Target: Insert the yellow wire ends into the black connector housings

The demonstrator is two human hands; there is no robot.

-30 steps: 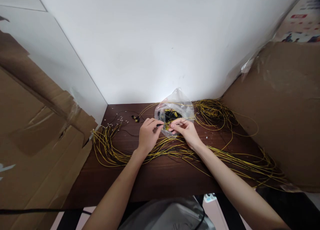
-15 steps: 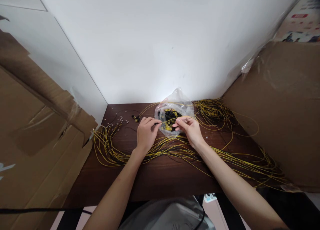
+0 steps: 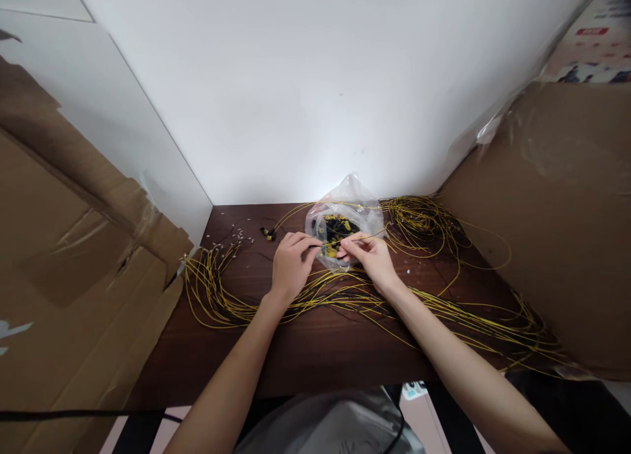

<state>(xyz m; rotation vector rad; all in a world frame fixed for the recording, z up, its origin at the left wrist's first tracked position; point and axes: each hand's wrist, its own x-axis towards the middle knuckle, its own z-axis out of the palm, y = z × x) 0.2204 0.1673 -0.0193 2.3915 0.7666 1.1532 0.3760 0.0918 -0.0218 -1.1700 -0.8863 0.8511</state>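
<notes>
A thin yellow-and-black wire [image 3: 331,243] runs between my two hands, over the front of an open clear plastic bag [image 3: 362,207]. My left hand [image 3: 292,263] pinches its left end, where a small dark piece shows at the fingertips. With thumb and finger, my right hand [image 3: 369,258] grips the wire a short way to the right, and the wire goes on past it. Inside the bag lie black and yellow connectors [image 3: 340,225]. Below my hands a long bundle of yellow and black wires [image 3: 221,309] stretches across the brown table [image 3: 296,362].
A tangled coil of yellow wires [image 3: 417,217] lies at the back right. Small pale bits [image 3: 239,237] and a black-yellow connector [image 3: 269,233] are at the back left. Cardboard [image 3: 89,257] flanks the left side, another cardboard panel [image 3: 557,230] the right. A white wall [image 3: 296,99] stands behind.
My right hand has moved slightly left and down, closer to my left hand. The left hand has shifted a little to the right. Less wire shows between them.
</notes>
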